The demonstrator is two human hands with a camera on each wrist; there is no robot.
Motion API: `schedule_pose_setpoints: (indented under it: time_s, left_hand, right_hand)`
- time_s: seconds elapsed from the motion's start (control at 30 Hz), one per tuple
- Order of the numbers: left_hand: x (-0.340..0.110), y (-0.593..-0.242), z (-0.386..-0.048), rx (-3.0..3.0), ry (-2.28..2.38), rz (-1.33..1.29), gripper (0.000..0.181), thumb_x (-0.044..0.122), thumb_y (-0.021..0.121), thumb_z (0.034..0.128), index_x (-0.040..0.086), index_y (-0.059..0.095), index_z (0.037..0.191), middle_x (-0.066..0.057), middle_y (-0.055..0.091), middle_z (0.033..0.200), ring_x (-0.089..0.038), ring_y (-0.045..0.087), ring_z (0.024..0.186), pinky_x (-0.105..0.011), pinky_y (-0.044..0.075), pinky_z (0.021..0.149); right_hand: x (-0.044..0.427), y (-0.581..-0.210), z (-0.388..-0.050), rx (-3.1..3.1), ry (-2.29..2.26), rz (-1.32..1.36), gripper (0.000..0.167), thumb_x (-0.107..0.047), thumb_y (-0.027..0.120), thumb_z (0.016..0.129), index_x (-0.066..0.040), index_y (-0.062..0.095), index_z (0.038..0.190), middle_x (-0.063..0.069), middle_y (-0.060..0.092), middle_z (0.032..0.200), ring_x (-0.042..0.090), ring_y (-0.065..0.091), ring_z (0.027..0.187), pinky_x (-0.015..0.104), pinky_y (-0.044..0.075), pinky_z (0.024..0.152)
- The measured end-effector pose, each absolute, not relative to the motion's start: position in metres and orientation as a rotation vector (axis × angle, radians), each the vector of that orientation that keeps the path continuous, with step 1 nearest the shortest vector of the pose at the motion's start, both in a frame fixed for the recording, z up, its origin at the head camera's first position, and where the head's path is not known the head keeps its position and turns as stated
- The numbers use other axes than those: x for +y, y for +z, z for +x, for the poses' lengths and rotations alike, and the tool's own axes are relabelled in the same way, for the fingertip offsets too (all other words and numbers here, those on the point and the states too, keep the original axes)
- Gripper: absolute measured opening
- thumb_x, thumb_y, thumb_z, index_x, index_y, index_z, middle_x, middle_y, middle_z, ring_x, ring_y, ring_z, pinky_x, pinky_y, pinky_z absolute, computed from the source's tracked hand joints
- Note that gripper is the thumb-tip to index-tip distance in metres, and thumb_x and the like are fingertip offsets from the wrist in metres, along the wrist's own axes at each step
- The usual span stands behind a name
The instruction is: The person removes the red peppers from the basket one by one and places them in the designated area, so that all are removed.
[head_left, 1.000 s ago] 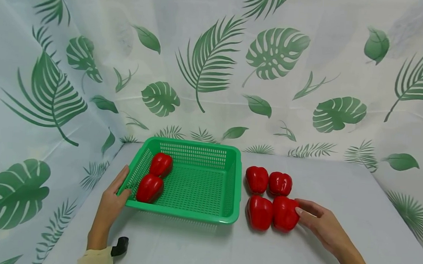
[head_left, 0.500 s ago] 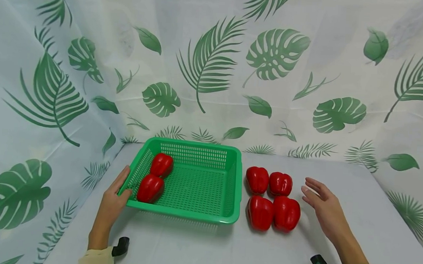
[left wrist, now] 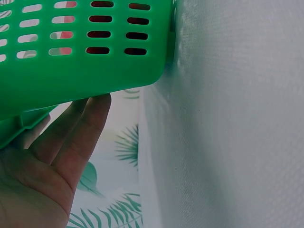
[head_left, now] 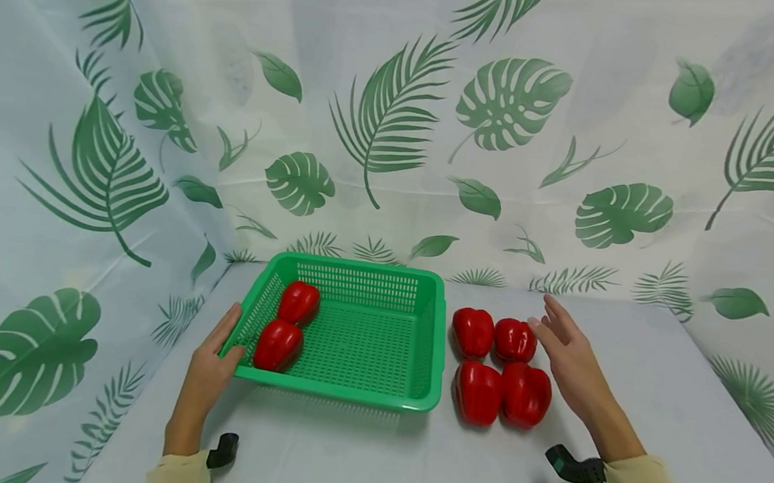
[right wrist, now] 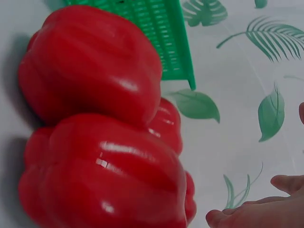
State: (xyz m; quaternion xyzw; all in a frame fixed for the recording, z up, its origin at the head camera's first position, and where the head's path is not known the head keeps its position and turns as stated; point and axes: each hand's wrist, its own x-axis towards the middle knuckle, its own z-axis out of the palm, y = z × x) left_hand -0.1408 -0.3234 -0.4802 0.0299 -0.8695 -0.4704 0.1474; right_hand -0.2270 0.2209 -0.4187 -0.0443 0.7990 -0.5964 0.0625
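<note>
A green plastic basket (head_left: 344,398) holds two red bell peppers, one farther back (head_left: 300,303) and one nearer (head_left: 278,346). My left hand (head_left: 204,378) grips its left side, thumb at the rim; in the left wrist view the fingers (left wrist: 83,130) lie against the outer wall. Right of the basket, several red bell peppers stand in a tight cluster: back left (head_left: 473,333), back right (head_left: 515,341), front left (head_left: 478,393), front right (head_left: 527,395). My right hand (head_left: 573,360) hovers beside the back right pepper with fingers extended, holding nothing.
A white cloth covers the table (head_left: 373,462). Behind and at the sides hangs a white curtain (head_left: 421,221) with green leaf prints. Each wrist carries a black strap-on device, one at the left (head_left: 222,451) and one at the right (head_left: 576,466).
My right hand has left the front right pepper and moved back and to the left, near the back right pepper. My left hand stays on the basket.
</note>
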Motion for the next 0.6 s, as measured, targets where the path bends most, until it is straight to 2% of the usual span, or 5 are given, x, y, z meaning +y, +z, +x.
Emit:
schedule_pose_setpoints:
  time_s: [0.3,0.47,0.53,0.6]
  left_hand:
    - [-0.322,-0.475,-0.140,-2.506,-1.376,0.096,0.066,0.008,0.054,0.1047,0.010,0.036,0.168,-0.006,0.031,0.174,-0.030,0.026,0.160,-0.019,0.026,0.116]
    - [-0.320,-0.472,-0.139,-2.494,-1.382,0.098,0.065,0.006,0.054,0.1040,0.008,0.038,0.167,-0.008,0.032,0.173,-0.030,0.026,0.159,-0.020,0.027,0.116]
    - [-0.320,-0.472,-0.139,-2.495,-1.379,0.097,0.065,0.006,0.054,0.1039,0.008,0.038,0.167,-0.009,0.032,0.173,-0.031,0.026,0.159,-0.023,0.027,0.118]
    - [-0.320,-0.472,-0.139,-2.499,-1.377,0.100,0.065,0.006,0.054,0.1040,0.008,0.037,0.167,-0.009,0.032,0.173,-0.031,0.026,0.160,-0.031,0.028,0.121]
  right_hand:
    - [0.200,-0.408,-0.232,2.468,-1.720,-0.212,0.087,-0.044,0.056,0.109,-0.021,0.004,0.175,0.017,0.005,0.178,0.048,0.013,0.160,0.081,0.027,0.110]
    - [0.189,-0.401,-0.235,2.472,-1.713,-0.291,0.084,-0.045,0.055,0.109,-0.020,0.010,0.175,0.016,0.011,0.178,0.045,0.016,0.161,0.081,0.024,0.112]
    - [0.185,-0.399,-0.237,2.471,-1.713,-0.319,0.083,-0.046,0.055,0.109,-0.020,0.012,0.175,0.015,0.014,0.178,0.044,0.017,0.161,0.080,0.023,0.114]
    - [0.181,-0.397,-0.239,2.473,-1.705,-0.331,0.083,-0.047,0.056,0.109,-0.020,0.013,0.175,0.014,0.016,0.178,0.043,0.018,0.161,0.080,0.023,0.114]
